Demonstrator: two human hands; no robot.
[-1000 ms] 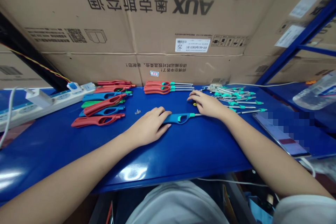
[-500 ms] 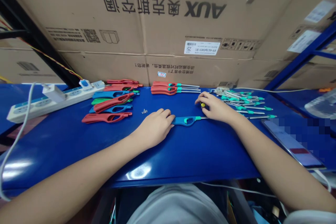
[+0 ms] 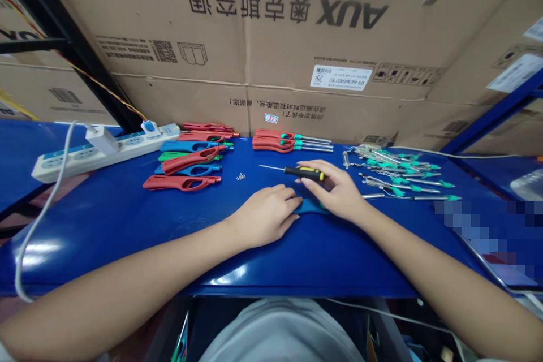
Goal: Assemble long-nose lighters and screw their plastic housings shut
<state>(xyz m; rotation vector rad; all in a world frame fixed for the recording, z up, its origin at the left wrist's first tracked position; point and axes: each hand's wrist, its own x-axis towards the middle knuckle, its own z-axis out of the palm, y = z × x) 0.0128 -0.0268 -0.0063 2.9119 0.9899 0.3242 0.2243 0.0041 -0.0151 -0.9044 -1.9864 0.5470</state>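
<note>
In the head view, my left hand (image 3: 269,215) is closed on the handle end of a blue lighter (image 3: 310,206) lying on the blue table. My right hand (image 3: 337,189) grips a black and yellow screwdriver (image 3: 306,173), its thin shaft pointing left. That hand covers the lighter's front part; the metal tube (image 3: 373,196) shows beyond it on the right. Several tiny screws (image 3: 241,176) lie on the table past my left hand. Red lighters with metal tubes (image 3: 275,141) are stacked behind the screwdriver.
Red, blue and green lighter shells (image 3: 182,182) are piled at left, near a white power strip (image 3: 121,150). Metal tubes with teal parts (image 3: 407,169) lie at right, beyond a phone (image 3: 504,260). A large cardboard box (image 3: 280,62) stands along the back.
My right hand has brought the screwdriver up and left, from mostly hidden to plainly visible above the blue lighter. My left hand stays on the lighter. The camera view has shifted slightly.
</note>
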